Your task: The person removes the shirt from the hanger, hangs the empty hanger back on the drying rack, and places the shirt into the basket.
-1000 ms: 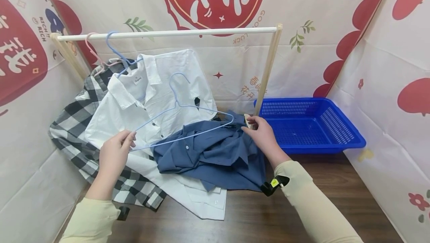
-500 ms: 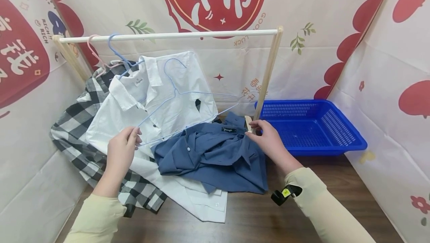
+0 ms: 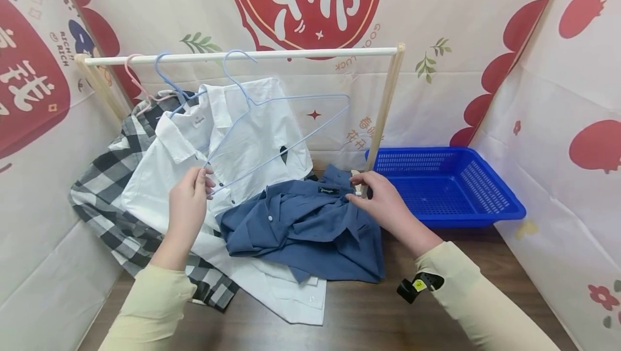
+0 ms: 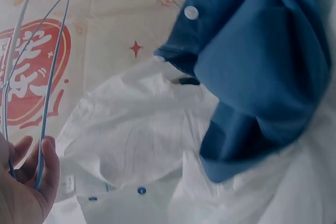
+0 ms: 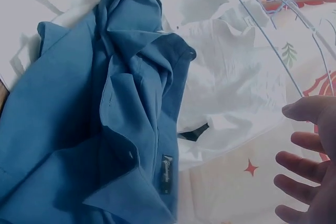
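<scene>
My left hand (image 3: 189,200) grips one corner of a thin light-blue clothes hanger (image 3: 301,96), whose hook overlaps the rail in the head view. In the left wrist view, fingers curl round the hanger's wire (image 4: 51,82). My right hand (image 3: 382,199) is beside the rack's right post, over the edge of a crumpled blue shirt (image 3: 301,227). Its fingers are spread and hold nothing in the right wrist view. The blue shirt, with a dark neck label (image 5: 167,174), lies on a white shirt (image 3: 252,124), which hangs on another blue hanger (image 3: 167,77).
A clothes rack with a white rail (image 3: 310,53) stands at the back. A black-and-white checked shirt (image 3: 104,184) hangs at its left on a pink hanger (image 3: 133,78). Right of the rack sits a blue plastic basket (image 3: 509,213) on the wooden table (image 3: 466,265). Printed cloth walls surround the table.
My left hand has moved right and up, raising and tilting the blue hanger until its hook overlaps the rail. My right hand stays near the post.
</scene>
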Tool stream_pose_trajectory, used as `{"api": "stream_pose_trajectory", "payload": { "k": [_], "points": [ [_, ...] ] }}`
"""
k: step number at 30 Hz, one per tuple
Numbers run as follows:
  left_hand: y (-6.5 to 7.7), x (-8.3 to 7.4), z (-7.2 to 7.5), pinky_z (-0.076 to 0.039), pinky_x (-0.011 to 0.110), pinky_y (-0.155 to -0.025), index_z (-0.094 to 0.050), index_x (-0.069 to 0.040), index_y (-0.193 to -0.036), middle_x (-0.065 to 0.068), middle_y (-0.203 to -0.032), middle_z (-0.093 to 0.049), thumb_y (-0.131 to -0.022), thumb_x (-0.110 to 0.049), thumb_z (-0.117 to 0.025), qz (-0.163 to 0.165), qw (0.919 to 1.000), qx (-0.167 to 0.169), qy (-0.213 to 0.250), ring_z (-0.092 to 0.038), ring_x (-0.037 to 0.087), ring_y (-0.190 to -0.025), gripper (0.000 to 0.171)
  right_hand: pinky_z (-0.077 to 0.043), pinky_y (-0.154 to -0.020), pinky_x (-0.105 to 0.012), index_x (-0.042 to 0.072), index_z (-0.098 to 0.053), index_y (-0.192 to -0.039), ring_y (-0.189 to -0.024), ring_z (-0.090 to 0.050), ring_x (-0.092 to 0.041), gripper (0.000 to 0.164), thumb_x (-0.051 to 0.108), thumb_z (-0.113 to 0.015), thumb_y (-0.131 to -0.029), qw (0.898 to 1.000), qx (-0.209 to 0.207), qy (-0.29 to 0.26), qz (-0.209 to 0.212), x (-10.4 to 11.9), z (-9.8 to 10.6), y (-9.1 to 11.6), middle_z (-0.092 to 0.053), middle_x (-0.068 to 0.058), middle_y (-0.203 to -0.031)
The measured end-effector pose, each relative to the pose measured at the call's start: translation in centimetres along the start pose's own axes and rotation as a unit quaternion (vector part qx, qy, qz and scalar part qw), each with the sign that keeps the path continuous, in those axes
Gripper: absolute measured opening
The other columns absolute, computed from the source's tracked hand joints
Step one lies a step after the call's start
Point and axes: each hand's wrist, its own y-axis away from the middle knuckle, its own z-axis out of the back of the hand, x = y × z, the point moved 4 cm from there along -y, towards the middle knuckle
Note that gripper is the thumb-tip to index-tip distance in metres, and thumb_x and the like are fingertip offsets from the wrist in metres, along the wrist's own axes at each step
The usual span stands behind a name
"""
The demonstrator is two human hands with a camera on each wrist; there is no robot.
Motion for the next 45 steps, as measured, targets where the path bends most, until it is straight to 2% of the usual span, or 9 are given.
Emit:
{"api": "stream_pose_trajectory", "payload": {
  "k": [10, 15, 20, 24, 33, 40, 45],
  "points": [
    [-1.5, -1.3, -1.9, -0.048, 0.015, -0.06, -0.061, 0.001, -0.109, 0.014, -0.081, -0.064, -0.107, -0.021, -0.036, 0.021, 0.9987, 0.0, 0.047, -0.062, 0.022, -0.069, 0.033, -0.046, -0.087, -0.049, 0.006, -0.063, -0.121, -0.109, -0.054, -0.029, 0.034, 0.023, -0.07, -0.091, 1.0, 0.002, -0.002, -0.002, 0.3, 0.1, -0.4, -0.061, -0.013, -0.116],
    [-1.7, -2.0, -3.0, -0.05, 0.018, -0.06, -0.061, 0.001, -0.106, 0.014, -0.082, -0.065, -0.107, -0.022, -0.035, 0.024, 0.9985, 0.025, 0.043, -0.065, 0.025, -0.07, 0.034, -0.046, -0.089, -0.049, 0.006, -0.063, -0.121, -0.111, -0.054, -0.03, 0.034, 0.022, -0.07, -0.092, 1.0, 0.004, -0.003, -0.006, 0.1, -0.1, -0.5, -0.061, -0.012, -0.116],
    [-1.7, -2.8, -4.2, -0.053, 0.029, -0.064, -0.061, -0.001, -0.105, 0.014, -0.083, -0.064, -0.107, -0.019, -0.036, 0.029, 0.9977, 0.044, 0.042, -0.066, 0.026, -0.071, 0.03, -0.044, -0.092, -0.051, 0.007, -0.063, -0.121, -0.113, -0.053, -0.03, 0.034, 0.024, -0.069, -0.092, 1.0, 0.009, -0.005, -0.012, -0.2, -0.5, -0.7, -0.061, -0.011, -0.117],
    [-1.7, -3.2, -5.1, -0.052, 0.035, -0.066, -0.061, -0.002, -0.103, 0.012, -0.082, -0.063, -0.107, -0.017, -0.037, 0.019, 0.9977, 0.052, 0.04, -0.065, 0.025, -0.07, 0.029, -0.045, -0.092, -0.05, 0.007, -0.063, -0.121, -0.112, -0.054, -0.03, 0.034, 0.024, -0.068, -0.092, 1.0, 0.004, -0.006, -0.013, -0.3, -0.7, -0.9, -0.062, -0.011, -0.115],
    [-1.6, -4.4, -7.1, -0.052, 0.036, -0.068, -0.061, -0.003, -0.106, 0.01, -0.083, -0.062, -0.107, -0.016, -0.038, 0.0, 0.9959, 0.085, 0.03, -0.063, 0.024, -0.073, 0.027, -0.044, -0.093, -0.051, 0.005, -0.061, -0.124, -0.114, -0.053, -0.032, 0.036, 0.025, -0.067, -0.094, 0.999, 0.011, -0.005, -0.041, -1.3, -1.1, -1.6, -0.06, -0.015, -0.119],
    [-1.9, -5.6, -8.2, -0.049, 0.035, -0.069, -0.064, -0.005, -0.116, 0.009, -0.084, -0.063, -0.105, -0.014, -0.04, -0.026, 0.9937, 0.105, 0.032, -0.061, 0.022, -0.073, 0.028, -0.045, -0.093, -0.051, 0.004, -0.06, -0.127, -0.113, -0.053, -0.033, 0.039, 0.025, -0.066, -0.094, 0.998, 0.005, -0.006, -0.063, -2.9, -1.2, -1.8, -0.059, -0.016, -0.12],
    [-2.2, -6.4, -8.7, -0.047, 0.038, -0.073, -0.063, -0.006, -0.126, 0.009, -0.089, -0.066, -0.103, -0.013, -0.039, -0.033, 0.9923, 0.117, 0.027, -0.061, 0.023, -0.079, 0.034, -0.042, -0.096, -0.053, 0.004, -0.061, -0.127, -0.115, -0.051, -0.036, 0.04, 0.026, -0.066, -0.094, 0.998, -0.003, 0.02, -0.066, -4.0, -1.0, -1.9, -0.059, -0.017, -0.119]
  ]
}}
